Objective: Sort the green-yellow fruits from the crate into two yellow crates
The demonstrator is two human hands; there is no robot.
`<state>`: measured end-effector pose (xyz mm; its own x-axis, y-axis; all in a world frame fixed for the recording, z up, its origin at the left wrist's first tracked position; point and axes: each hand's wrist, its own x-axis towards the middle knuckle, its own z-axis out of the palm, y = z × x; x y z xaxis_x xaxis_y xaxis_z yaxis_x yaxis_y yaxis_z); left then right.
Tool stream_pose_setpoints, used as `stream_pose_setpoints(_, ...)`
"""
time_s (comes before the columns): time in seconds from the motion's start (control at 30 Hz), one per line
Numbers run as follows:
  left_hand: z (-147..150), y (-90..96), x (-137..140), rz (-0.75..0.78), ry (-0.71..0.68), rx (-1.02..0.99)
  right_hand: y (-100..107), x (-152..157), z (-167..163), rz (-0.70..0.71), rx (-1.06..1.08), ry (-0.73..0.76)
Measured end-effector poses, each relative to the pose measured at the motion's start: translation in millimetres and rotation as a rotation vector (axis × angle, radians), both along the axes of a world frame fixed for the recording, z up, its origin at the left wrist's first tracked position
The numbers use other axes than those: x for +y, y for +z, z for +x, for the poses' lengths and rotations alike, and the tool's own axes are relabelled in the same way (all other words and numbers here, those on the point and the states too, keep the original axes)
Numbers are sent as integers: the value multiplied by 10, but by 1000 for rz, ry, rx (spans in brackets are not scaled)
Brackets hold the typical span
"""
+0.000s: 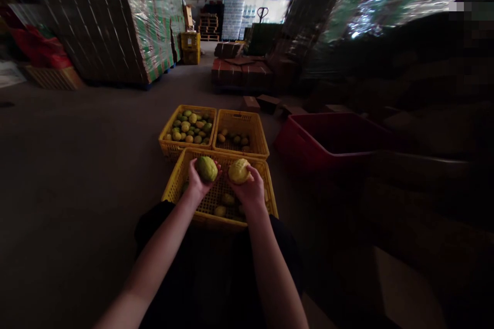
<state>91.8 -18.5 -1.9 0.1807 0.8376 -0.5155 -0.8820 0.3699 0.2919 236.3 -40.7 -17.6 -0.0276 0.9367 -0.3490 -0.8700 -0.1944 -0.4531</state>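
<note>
Bare forearms [156,262] reach up from the lower edge toward the near yellow crate [216,222], which serves as the landmark. Far beyond that crate, to its left and right, rise plastic-wrapped stacks [154,20]; dark floor [96,154] runs along its left side. Right of it and slightly beyond sits a red bin [328,162]. Just past its far rim, side by side, are a left back crate [170,151], well filled with mixed fruit, and a right back crate [241,119] with fewer pieces. Over the landmark crate, within its side rims, the left hand [196,182] has its grip curled round a green fruit [207,169], and the right hand [251,193] has its grip closed round a yellow fruit [239,171]. These two are level, near each other with a narrow gap between, neither showing a clear long axis. Smallest to the eye, loose fruit [227,199] lies inside the landmark crate, nearer the right hand, with slotted crate bottom visible to the left.
</note>
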Motion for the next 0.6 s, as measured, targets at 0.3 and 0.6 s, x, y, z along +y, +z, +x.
stream_pose_setpoints(0.3, -88, -81, 55, -16, -37, -6, 61, 11, 41, -133, 55, 16)
stream_pose_setpoints(0.6, -58, -259, 52, 21, -323, 282, 28, -15, 80, -164, -33, 18)
